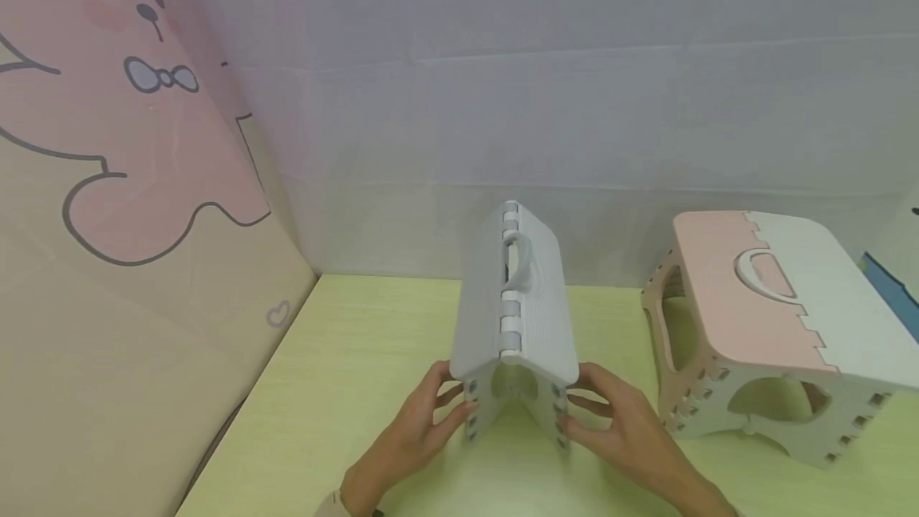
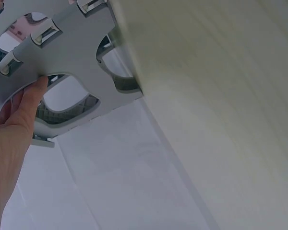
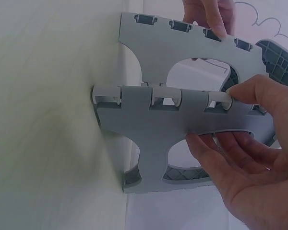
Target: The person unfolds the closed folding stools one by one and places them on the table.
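A grey-white folding stool (image 1: pixel 549 301) stands partly folded on the table, its two top halves sloping like a roof from a hinged ridge. A carry handle (image 1: pixel 525 266) sticks up from that ridge. My left hand (image 1: pixel 420 425) grips the left leg panel near its front corner. In the left wrist view its fingers (image 2: pixel 31 103) reach into the oval cutout of the panel. My right hand (image 1: pixel 625 417) holds the right leg panel. Its thumb and fingers close on the hinged edge and the cutout in the right wrist view, where the leg panels stand in a narrow V.
A pink and white folding stool (image 1: pixel 725 294) stands fully unfolded to the right. Behind the pale yellow-green table (image 1: pixel 359 357) hangs a light sheet (image 1: pixel 574 126). A cloth with a pink cartoon animal (image 1: pixel 179 150) covers the left side. Something blue (image 1: pixel 890 294) lies at the far right.
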{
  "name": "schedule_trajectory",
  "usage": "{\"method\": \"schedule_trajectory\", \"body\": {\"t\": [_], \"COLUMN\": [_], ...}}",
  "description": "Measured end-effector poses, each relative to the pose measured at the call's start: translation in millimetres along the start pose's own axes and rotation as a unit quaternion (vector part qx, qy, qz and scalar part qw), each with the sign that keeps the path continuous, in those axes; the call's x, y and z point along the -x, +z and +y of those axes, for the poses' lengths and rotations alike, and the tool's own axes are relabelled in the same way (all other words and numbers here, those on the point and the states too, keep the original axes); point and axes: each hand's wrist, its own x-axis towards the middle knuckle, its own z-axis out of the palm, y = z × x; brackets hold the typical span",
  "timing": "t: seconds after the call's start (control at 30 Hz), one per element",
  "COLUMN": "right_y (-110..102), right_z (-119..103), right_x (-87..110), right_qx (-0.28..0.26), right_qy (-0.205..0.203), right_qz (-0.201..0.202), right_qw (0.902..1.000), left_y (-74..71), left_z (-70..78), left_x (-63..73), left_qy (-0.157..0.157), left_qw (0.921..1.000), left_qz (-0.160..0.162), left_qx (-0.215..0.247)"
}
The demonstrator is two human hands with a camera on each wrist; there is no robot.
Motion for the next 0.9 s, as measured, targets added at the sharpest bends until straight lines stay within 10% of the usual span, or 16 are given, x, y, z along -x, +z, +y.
{"method": "schedule_trajectory", "body": {"t": [0.9], "right_y": [-3.3], "right_z": [2.3], "right_x": [0.1], "right_qx": [0.004], "right_qy": [-0.006], "right_qz": [-0.001], "right_qw": [1.0000], "left_y": [-3.6], "left_z": [4.2], "left_x": [0.7], "left_qy": [0.009], "left_qw": [0.9999], "left_qz": [0.001], "left_qx": [-0.013]}}
